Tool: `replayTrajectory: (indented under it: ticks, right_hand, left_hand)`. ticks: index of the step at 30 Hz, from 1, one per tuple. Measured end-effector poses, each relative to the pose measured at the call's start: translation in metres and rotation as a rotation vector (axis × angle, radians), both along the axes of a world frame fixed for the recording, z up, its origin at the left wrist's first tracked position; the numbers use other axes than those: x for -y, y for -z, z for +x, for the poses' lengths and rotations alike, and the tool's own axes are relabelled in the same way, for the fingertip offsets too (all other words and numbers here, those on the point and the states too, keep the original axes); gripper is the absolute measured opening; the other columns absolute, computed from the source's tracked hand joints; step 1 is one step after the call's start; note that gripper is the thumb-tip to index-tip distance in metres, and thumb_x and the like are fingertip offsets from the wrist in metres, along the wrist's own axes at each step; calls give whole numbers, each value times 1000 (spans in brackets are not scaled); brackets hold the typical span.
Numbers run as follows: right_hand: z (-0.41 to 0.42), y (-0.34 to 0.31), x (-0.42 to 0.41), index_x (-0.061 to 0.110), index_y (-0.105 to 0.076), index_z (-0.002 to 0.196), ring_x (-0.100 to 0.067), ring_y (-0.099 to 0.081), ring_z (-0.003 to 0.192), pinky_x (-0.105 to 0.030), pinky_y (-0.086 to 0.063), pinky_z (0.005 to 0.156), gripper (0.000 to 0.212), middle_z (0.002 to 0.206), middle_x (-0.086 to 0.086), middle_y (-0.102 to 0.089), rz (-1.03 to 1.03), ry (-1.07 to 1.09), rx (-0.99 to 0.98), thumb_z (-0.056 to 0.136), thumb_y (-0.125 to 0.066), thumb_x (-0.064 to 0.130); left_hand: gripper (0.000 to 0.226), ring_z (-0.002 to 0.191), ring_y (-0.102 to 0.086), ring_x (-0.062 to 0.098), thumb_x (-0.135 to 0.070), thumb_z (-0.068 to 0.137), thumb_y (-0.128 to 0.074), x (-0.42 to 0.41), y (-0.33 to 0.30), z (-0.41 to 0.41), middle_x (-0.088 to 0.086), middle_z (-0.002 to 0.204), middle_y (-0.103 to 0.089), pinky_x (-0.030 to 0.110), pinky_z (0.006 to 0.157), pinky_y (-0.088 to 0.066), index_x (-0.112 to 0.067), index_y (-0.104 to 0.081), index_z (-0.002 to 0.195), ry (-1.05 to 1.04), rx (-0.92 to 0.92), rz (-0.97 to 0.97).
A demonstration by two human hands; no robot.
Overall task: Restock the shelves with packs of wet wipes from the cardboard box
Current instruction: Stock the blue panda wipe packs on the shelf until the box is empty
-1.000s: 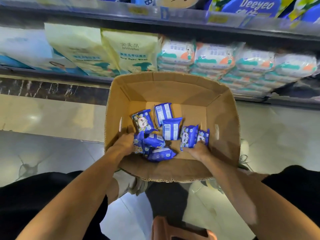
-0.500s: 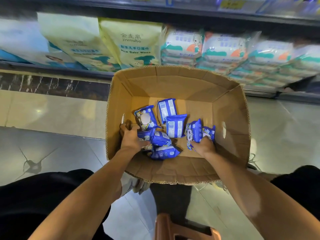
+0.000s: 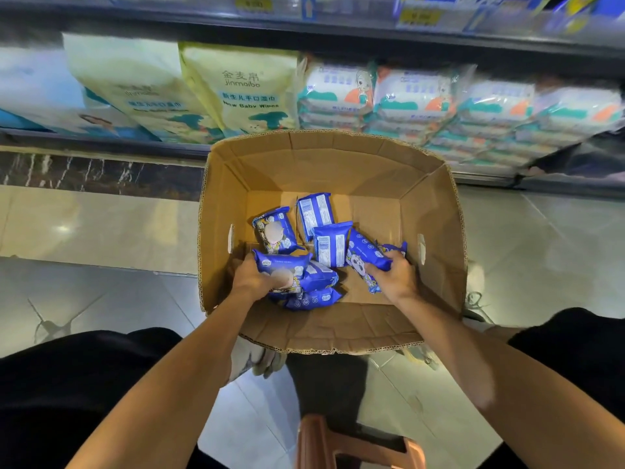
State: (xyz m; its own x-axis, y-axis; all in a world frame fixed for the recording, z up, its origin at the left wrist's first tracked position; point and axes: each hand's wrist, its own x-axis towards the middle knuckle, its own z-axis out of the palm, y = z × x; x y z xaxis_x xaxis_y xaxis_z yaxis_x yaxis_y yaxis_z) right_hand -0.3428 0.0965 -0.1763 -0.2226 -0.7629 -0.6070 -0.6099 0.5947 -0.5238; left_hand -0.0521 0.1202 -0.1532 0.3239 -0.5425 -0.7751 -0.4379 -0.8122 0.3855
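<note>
An open cardboard box [image 3: 436,225] stands on the floor in front of me with several small blue packs of wet wipes [image 3: 329,243] on its bottom. My left hand [image 3: 252,277] grips one blue pack [image 3: 284,265] at the box's near left, lifted above a few others. My right hand [image 3: 395,275] grips another blue pack [image 3: 365,257] at the near right. The low shelf [image 3: 101,143] behind the box holds yellow baby-wipe bags [image 3: 240,86] and stacked white wipe packs [image 3: 416,96].
Glossy floor tiles [image 3: 84,225] lie left and right of the box. A brown plastic stool [image 3: 351,445] sits under me between my dark-clothed knees. An upper shelf edge with price tags [image 3: 419,16] runs along the top.
Both hands have closed round packs and raised them slightly from the pile. The view has shifted down and nearer to the box.
</note>
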Motion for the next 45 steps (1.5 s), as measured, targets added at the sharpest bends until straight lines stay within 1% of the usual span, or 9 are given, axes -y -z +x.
replayTrajectory:
  ticks: [10,15,19,21,25,32,35,41,45]
  right_hand:
    - [-4,-30,2,4,-51,128,-27,-57,113,-31,-43,97,47,124,-14,-57,-38,-143,66,88,-73,15]
    - [-19,-93,13,25,-48,123,-18,-58,99,-31,-46,92,41,111,1,-60,-220,-167,181,90,-72,21]
    - [-39,-161,28,42,-47,109,-16,-60,84,-38,-50,80,39,105,-3,-65,-406,-173,235,89,-73,21]
    - [-51,-200,36,48,-49,105,-22,-66,89,-47,-55,82,40,106,-8,-68,-483,-158,267,89,-73,22]
    - [-73,-280,49,41,-53,109,-27,-71,95,-54,-56,85,37,107,-9,-71,-605,-102,321,89,-75,19]
    - [-87,-422,64,25,-57,114,-20,-69,89,-31,-57,76,33,104,-3,-70,-829,-101,385,89,-73,10]
    - [-95,-476,73,20,-57,116,-11,-68,91,-21,-55,76,32,106,3,-69,-907,-152,366,90,-73,12]
    - [-109,-568,84,18,-57,118,-2,-70,93,-23,-59,75,30,110,2,-68,-1061,-181,352,91,-70,12]
    - [-114,-614,99,21,-58,117,0,-68,88,-18,-56,66,29,103,2,-69,-1174,-197,320,92,-70,15]
  left_hand:
    - [68,105,-67,24,-26,63,-94,10,-38,-5,5,114,-69,45,91,-55,-16,-52,115,190,7,-154]
    - [55,97,-68,19,-12,67,-91,22,-90,-15,0,103,-71,43,93,-55,-19,-56,108,83,-121,-322]
    - [45,91,-70,15,-3,70,-88,36,-152,-30,2,100,-74,46,94,-55,-17,-60,103,20,-229,-467]
    - [47,94,-72,18,-6,73,-87,45,-190,-39,5,103,-74,47,93,-56,-12,-60,111,10,-273,-534]
    - [49,94,-70,12,-11,76,-85,59,-270,-57,-3,102,-73,27,78,-56,-15,-58,116,-25,-354,-698]
    - [56,98,-73,18,-17,67,-93,86,-396,-77,0,105,-77,45,95,-55,-17,-63,115,33,-392,-939]
    - [55,99,-73,15,-21,68,-92,95,-447,-84,-3,105,-77,43,96,-54,-19,-64,115,102,-383,-1028]
    - [48,100,-72,16,-17,73,-87,112,-532,-91,-3,105,-77,43,95,-55,-17,-64,115,154,-394,-1172]
    - [68,105,-70,9,-33,70,-89,124,-574,-96,-8,114,-74,39,98,-53,-20,-58,129,196,-376,-1246]
